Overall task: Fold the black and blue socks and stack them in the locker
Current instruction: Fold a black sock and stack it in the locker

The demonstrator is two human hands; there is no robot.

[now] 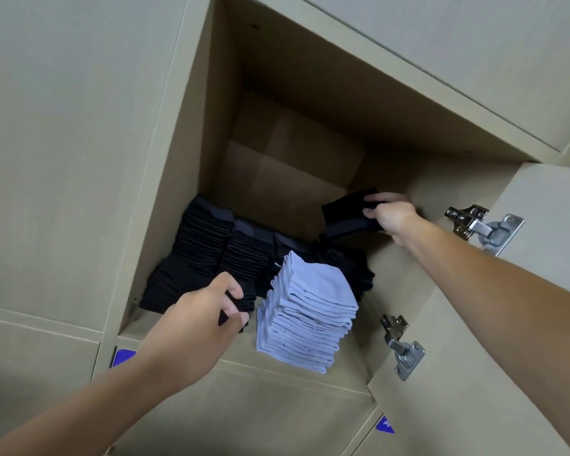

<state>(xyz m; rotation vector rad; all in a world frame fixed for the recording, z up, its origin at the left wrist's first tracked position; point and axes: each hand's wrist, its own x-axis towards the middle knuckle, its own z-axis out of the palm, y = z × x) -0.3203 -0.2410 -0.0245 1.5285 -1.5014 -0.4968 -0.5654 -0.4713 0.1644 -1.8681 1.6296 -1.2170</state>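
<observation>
While L hand [208, 311] pinches black stack [204, 255], R hand [392, 215] grips black sock [349, 209].

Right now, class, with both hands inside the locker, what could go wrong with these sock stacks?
1. The blue stack leans and sits near the locker's front edge; a nudge could tip it out.
2. The left hand grips the front black stack beside it and may knock it.
3. The right hand holds a black sock above the rear piles; dropped carelessly, it could unfold.
</observation>
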